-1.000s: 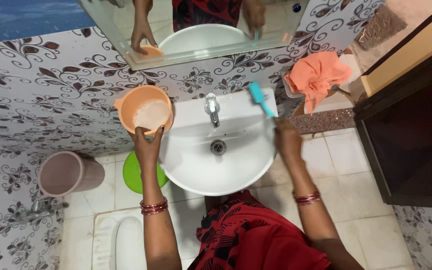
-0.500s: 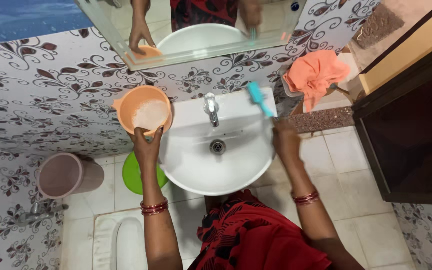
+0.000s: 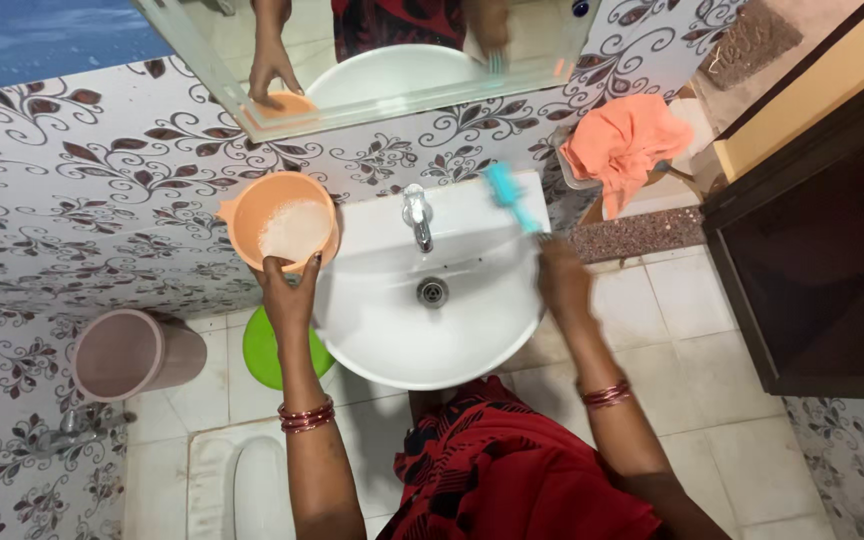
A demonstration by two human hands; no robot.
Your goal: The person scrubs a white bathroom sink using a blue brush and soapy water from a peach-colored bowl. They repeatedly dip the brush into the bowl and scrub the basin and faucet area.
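- My left hand (image 3: 287,295) is closed on the near rim of an orange plastic bowl (image 3: 282,225), holding it just left of the white washbasin (image 3: 427,330); white powder lies inside the bowl.
- My right hand (image 3: 562,280) is wrapped around the handle of a teal brush (image 3: 512,200), whose head points to the far right corner of the basin, by the wall.
- The chrome tap (image 3: 416,215) stands at the far middle of the basin, between my two hands, with the drain (image 3: 432,292) just nearer.
- An orange cloth (image 3: 627,145) lies on the ledge to the right.
- On the floor to the left stand a pink bucket (image 3: 132,352) and a green lid-like disc (image 3: 267,350).
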